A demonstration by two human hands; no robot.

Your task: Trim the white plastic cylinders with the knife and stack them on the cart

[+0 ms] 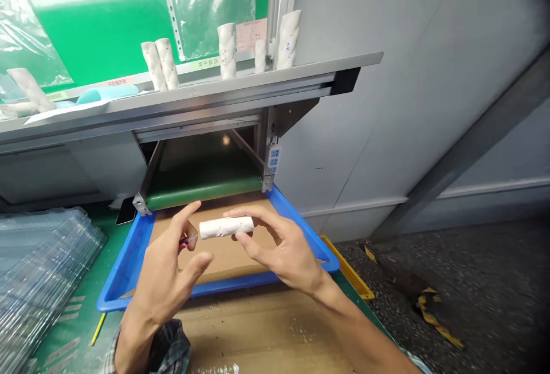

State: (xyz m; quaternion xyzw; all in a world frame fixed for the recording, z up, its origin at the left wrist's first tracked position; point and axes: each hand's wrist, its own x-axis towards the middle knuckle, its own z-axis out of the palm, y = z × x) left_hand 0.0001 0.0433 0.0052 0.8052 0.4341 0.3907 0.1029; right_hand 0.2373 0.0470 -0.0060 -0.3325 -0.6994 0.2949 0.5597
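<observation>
A short white cylinder with a carved, twisting surface (pixel 227 227) lies level in the air above a cardboard-lined tray. My right hand (pixel 283 245) grips its right end between thumb and fingers. Beside the left end is my left hand (pixel 172 265), its thumb and index finger apart and not touching the cylinder. The other fingers of that hand curl around a small pink-handled tool with a thin clear or metallic tip (pixel 187 241); its kind is mostly hidden by the fingers.
The blue tray (pixel 116 282) sits below a green conveyor belt end (pixel 206 191). Stacked clear plastic trays (pixel 51 271) stand at left, near a dark phone (pixel 126 211). Several white cylinders (pixel 227 50) stand on the metal shelf (pixel 193 93). A yellow tray (pixel 348 268) is at right.
</observation>
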